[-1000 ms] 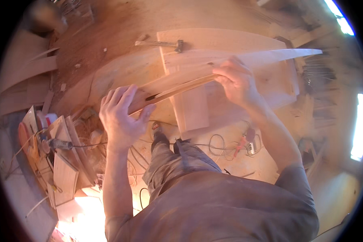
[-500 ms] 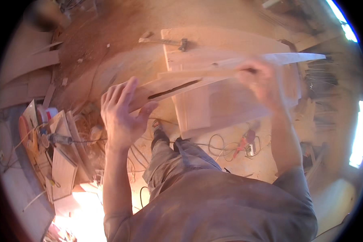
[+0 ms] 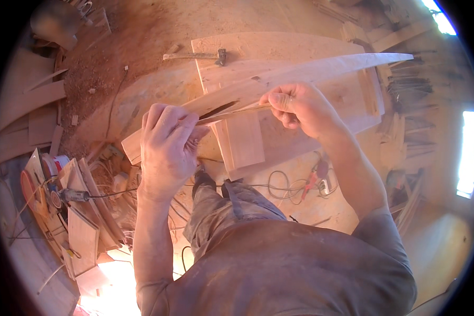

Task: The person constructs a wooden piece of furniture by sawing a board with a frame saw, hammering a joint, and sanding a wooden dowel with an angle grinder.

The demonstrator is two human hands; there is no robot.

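Note:
A thin wooden strip spans the gap between my two hands. The thumb and fingers of my right hand pinch its right end. My left hand has its fingers closed at the strip's left end, its fingertips partly hidden. Just behind the strip lies a long, curved wooden board, tapering to a point at the right. A dark, narrow gap shows in the board's face beside my left fingers. The board rests across a stack of wide wooden panels.
A hammer lies at the panels' far left corner. Wood offcuts and a power tool crowd the left side. A coiled cable and a red tool lie on the floor near my legs. More planks are piled at the right.
My left hand was spread open by the board's end; its fingers have now closed on the strip. My right hand has moved left and slightly down with the strip.

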